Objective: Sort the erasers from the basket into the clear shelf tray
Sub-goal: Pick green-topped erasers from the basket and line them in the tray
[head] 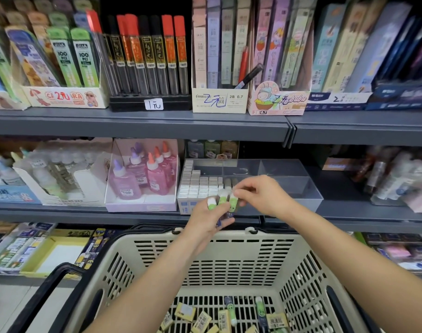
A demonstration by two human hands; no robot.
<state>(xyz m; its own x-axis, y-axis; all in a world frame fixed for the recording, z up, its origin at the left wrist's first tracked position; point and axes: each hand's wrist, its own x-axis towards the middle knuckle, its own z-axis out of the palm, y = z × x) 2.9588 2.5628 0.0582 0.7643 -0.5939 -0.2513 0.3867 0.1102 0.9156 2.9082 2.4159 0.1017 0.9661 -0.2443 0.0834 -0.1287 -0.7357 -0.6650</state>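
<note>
Loose erasers [206, 319] are yet to be sorted from the basket [229, 258]; green-sleeved erasers [223, 200] are gripped by the left hand [205, 221], one being pinched by the right hand [265, 198] before the part-filled clear shelf tray [296, 188].

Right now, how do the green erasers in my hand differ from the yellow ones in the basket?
The green erasers are slim, white-tipped sticks; the yellow erasers are short blocks. The green ones stand upright in the left hand; the yellow ones lie loose in the basket. Both wear sleeves.

Pink glue btls [154, 175] below red/blk-capped lead tubes [154, 56], grey shelf [133, 123] btwn
</note>
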